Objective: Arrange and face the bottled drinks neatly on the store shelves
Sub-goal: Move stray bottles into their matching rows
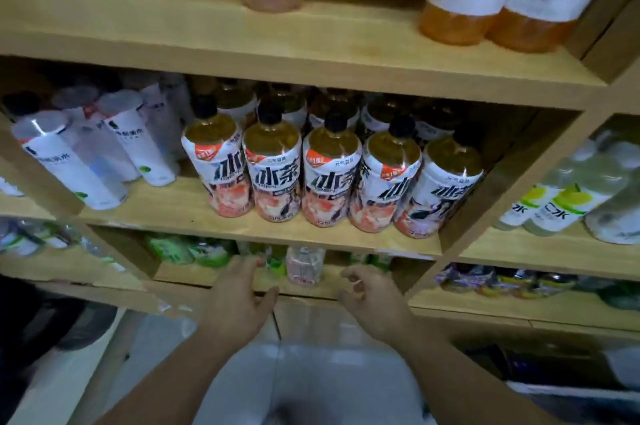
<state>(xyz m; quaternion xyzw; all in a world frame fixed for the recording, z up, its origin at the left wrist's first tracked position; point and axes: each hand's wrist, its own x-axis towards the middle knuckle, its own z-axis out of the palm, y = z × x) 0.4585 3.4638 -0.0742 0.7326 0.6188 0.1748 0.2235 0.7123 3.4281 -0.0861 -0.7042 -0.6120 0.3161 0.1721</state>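
Fingers loose, empty on left hand and right hand below five front-row tea bottles.

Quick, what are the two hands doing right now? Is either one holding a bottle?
Left hand: open, fingers stretched forward, holding nothing.
Right hand: open, fingers loosely curled, holding nothing.

Left hand and right hand, both empty, at the lower shelf, pink-labelled bottle just behind
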